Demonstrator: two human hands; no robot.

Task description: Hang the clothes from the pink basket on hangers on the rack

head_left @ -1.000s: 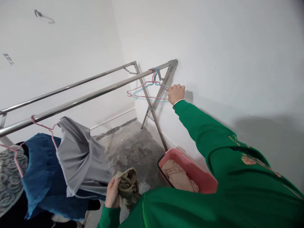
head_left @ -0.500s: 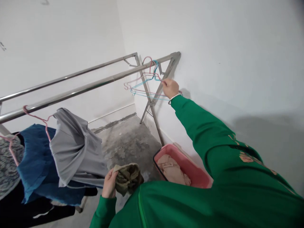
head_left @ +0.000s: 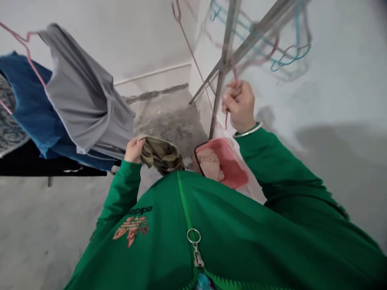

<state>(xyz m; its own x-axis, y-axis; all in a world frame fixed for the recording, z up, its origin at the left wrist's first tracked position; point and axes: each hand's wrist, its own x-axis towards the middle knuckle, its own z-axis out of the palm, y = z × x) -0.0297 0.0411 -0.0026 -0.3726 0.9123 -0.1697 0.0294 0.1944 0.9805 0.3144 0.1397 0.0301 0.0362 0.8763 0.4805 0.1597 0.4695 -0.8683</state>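
My left hand point(head_left: 133, 150) grips the edge of a crumpled olive-green garment point(head_left: 160, 155), which hangs in front of my body. Raised to the right, my right hand point(head_left: 240, 105) is closed around a pink clothes hanger point(head_left: 235, 71) with no clothing on it. The hanger is tilted, and one long side of it runs down beside the rack leg. Blue and pink hangers point(head_left: 297, 28) hang above my right hand, blurred by motion.
A metal drying rack point(head_left: 222, 76) stands by the wall. On the left hang a grey top point(head_left: 84, 92) and a blue garment point(head_left: 36, 108). Below my right hand, a pink basket point(head_left: 236, 169) on the floor holds a pale pink cloth point(head_left: 210, 164).
My right hand has drawn a pink hanger away from the others and off the rack's bar. The view has tipped downward. My left hand still holds the olive-green garment.
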